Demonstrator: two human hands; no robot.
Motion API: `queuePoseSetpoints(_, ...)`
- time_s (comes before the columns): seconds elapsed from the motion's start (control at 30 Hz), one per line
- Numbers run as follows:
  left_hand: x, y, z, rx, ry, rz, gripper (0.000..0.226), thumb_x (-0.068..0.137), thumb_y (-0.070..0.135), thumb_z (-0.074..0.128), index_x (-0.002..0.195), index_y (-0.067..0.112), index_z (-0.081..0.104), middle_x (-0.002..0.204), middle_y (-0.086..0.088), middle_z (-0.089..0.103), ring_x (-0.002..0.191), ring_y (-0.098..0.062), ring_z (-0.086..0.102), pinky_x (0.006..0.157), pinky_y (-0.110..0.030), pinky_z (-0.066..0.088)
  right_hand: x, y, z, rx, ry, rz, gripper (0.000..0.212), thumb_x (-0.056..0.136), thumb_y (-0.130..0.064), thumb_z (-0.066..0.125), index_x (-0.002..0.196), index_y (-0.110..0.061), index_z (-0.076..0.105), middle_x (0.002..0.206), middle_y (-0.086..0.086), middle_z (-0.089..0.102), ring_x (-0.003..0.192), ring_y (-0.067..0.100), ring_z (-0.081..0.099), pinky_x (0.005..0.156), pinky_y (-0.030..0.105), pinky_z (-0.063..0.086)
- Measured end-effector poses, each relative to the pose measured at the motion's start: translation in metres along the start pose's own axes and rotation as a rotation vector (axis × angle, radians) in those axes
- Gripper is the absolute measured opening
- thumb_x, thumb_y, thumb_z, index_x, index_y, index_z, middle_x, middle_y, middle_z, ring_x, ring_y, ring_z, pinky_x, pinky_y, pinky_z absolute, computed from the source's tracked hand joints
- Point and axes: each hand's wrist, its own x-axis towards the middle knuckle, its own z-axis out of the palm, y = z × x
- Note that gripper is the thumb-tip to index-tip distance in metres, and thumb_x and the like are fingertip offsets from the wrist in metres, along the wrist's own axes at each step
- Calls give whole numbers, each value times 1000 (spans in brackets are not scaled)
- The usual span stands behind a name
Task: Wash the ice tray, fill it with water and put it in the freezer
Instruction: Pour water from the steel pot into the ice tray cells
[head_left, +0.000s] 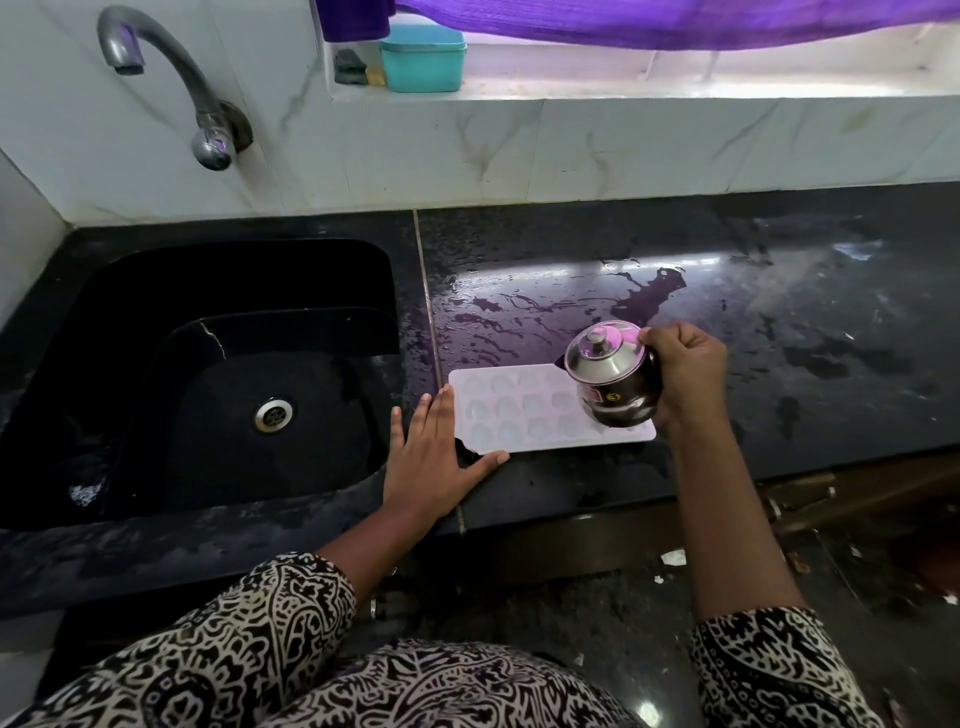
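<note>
A white ice tray (524, 410) with several rounded cells lies flat on the wet black counter (779, 312), just right of the sink. My left hand (434, 457) rests flat on the counter against the tray's left edge, fingers spread, thumb along its near side. My right hand (683, 371) grips a small lidded steel jug (613, 376) by its handle, tilted to the left over the tray's right end. The jug hides the tray's right cells. I cannot tell whether water is flowing.
A black sink (208, 374) with a steel drain (273, 414) sits at the left under a curved tap (171, 83). A teal box (422, 57) stands on the window ledge. Puddles cover the counter behind the tray. The counter's front edge runs just below the tray.
</note>
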Motion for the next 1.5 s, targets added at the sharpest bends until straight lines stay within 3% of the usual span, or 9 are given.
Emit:
queuePoseSetpoints(0.2,0,1,0,-4,-3,-5,112,72,89,17,155,14,2,162,1,14,150,-16,5,118,-44,-10,-2,-1,-1,-70,8,-57,38,76,2,62,51,-15,39,39,-11,37,42,6,32,45,19,35)
queuePoseSetpoints(0.87,1,-1,2,17,-17,-2,117,68,93,4,155,15,0,163,1,12,150,-16,3,118,-44,-10,0,1,-2,-249,-40,-142,38,75,-5,64,49,-19,40,40,-11,37,44,8,32,48,20,34)
queuePoseSetpoints(1.03,1,-1,2,7,-7,1,120,66,94,1,155,14,3,163,1,14,150,-17,5,118,-45,-10,2,0,-2,-231,-58,-159,26,69,-9,63,53,-12,43,44,-7,34,48,12,29,48,20,31)
queuePoseSetpoints(1.5,0,0,1,2,-14,2,118,68,92,6,155,14,3,163,1,13,150,-17,5,119,-46,-7,-2,-1,1,-228,-52,-154,37,76,0,62,51,-15,40,39,-13,36,40,3,31,43,14,35)
